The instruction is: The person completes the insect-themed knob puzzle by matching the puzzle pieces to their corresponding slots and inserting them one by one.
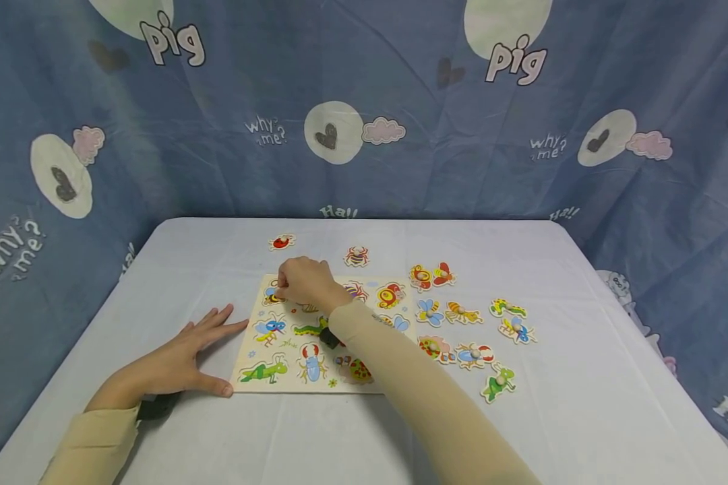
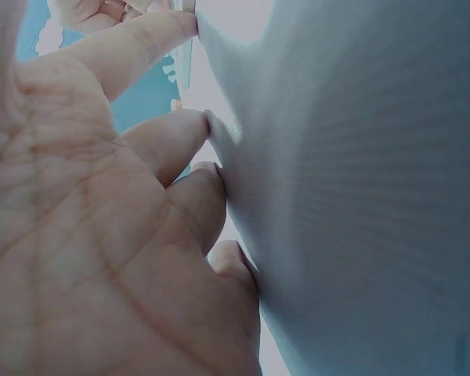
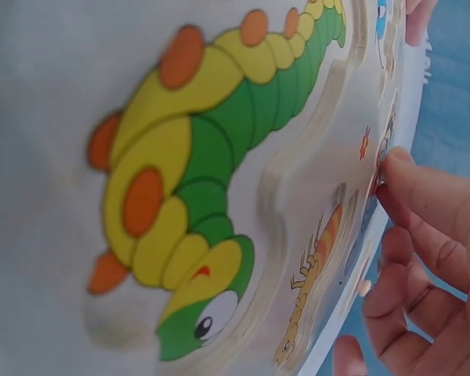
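Observation:
A wooden insect puzzle board (image 1: 249, 343) lies flat on the table, printed with insects in shallow recesses. At its far left corner my right hand (image 1: 308, 279) pinches a bee puzzle piece (image 1: 271, 294), thumb and fingertips together low over the board. The fingers partly hide this piece; the right wrist view shows the pinch (image 3: 392, 168) edge-on, beyond the printed caterpillar (image 3: 211, 172). My left hand (image 1: 178, 357) rests on the white cloth with fingers spread, index finger and thumb at the board's left edge. In the left wrist view its palm (image 2: 102, 227) holds nothing.
Beyond the board lie a ladybug piece (image 1: 282, 242) and a spider piece (image 1: 356, 256). Several knobbed insect pieces are scattered to its right, among them a caterpillar (image 1: 507, 308) and a grasshopper (image 1: 499, 384). A blue printed curtain (image 1: 364, 182) hangs behind the table.

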{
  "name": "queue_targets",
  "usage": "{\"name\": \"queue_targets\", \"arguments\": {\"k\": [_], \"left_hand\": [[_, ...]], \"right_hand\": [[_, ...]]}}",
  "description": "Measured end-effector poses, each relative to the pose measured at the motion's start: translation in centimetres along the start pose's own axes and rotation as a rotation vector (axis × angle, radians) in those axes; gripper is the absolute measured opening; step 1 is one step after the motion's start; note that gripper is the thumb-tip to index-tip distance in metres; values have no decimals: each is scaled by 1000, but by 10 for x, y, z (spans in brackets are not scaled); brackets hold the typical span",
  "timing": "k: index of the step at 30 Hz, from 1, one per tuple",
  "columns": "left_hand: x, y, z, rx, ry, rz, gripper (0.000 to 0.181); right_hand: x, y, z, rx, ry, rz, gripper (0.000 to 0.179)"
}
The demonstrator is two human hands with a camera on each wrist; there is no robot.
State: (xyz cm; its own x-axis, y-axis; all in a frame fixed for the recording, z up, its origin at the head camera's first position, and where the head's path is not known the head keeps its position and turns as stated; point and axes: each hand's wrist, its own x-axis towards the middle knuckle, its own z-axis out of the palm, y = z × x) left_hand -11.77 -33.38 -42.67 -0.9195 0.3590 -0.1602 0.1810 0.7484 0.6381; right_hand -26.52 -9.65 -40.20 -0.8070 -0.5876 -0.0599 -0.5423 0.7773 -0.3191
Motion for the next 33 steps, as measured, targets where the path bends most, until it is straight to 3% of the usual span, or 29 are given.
{"name": "queue_targets", "arguments": {"k": [11,33], "left_hand": [[1,0,0,7,6,0,116],[0,-1,1,-1,12,14,116]], "right_hand": [[-8,9,-9,43,-3,-25,18],[-37,50,-41,87,-13,35,16]]}}
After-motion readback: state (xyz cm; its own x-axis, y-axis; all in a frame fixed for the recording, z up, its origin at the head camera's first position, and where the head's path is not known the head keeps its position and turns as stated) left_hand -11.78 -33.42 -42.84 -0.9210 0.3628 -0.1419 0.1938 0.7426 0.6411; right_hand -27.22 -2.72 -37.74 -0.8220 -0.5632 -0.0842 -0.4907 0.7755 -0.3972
